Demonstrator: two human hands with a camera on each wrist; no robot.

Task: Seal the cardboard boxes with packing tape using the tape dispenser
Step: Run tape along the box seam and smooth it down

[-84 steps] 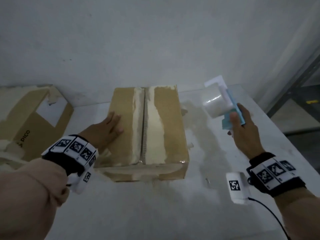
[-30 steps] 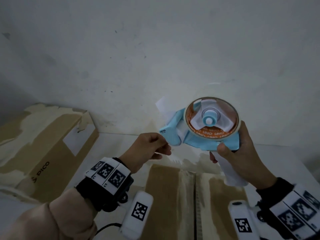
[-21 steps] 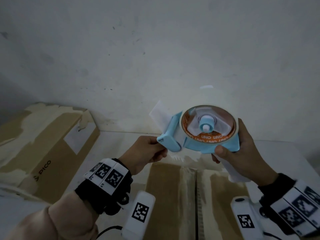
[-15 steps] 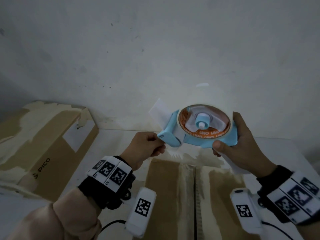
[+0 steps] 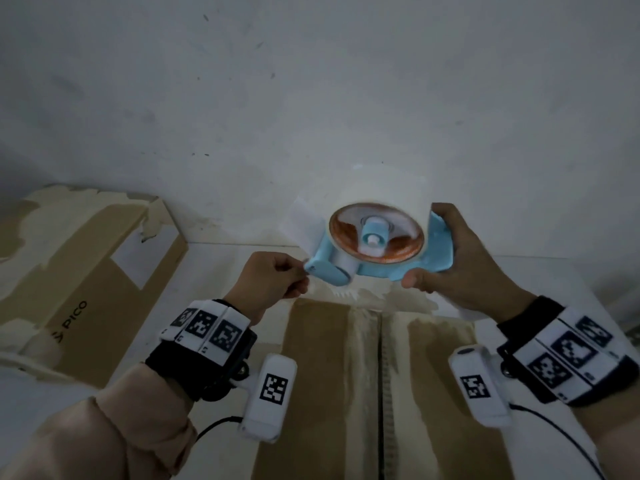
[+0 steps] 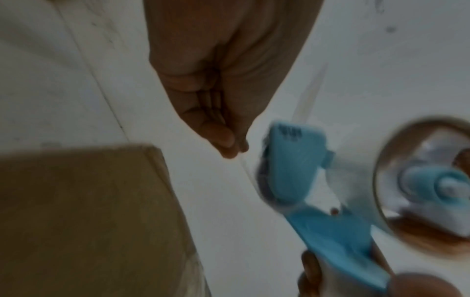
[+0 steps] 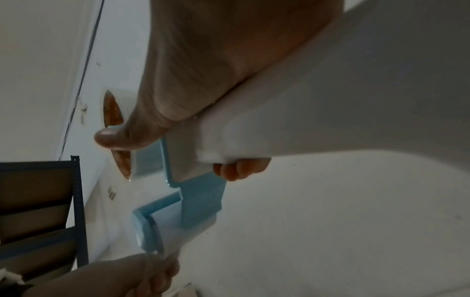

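Observation:
My right hand grips the handle of a light blue tape dispenser and holds it in the air above the far end of a brown cardboard box. The dispenser carries a clear tape roll with an orange core. My left hand pinches the loose clear tape end at the dispenser's blue nose. In the left wrist view its fingertips meet on the thin tape edge beside the blue nose. The right wrist view shows the white handle wrapped by my right hand. The box's flaps are down, with a centre seam.
A second cardboard box marked PICO, with torn paper and a white label, lies at the left on the white table. A white wall stands close behind. A dark metal shelf appears in the right wrist view.
My right hand raised the dispenser from beside the box to above its far end and turned it side-on. My left hand left the box top and now pinches the tape end.

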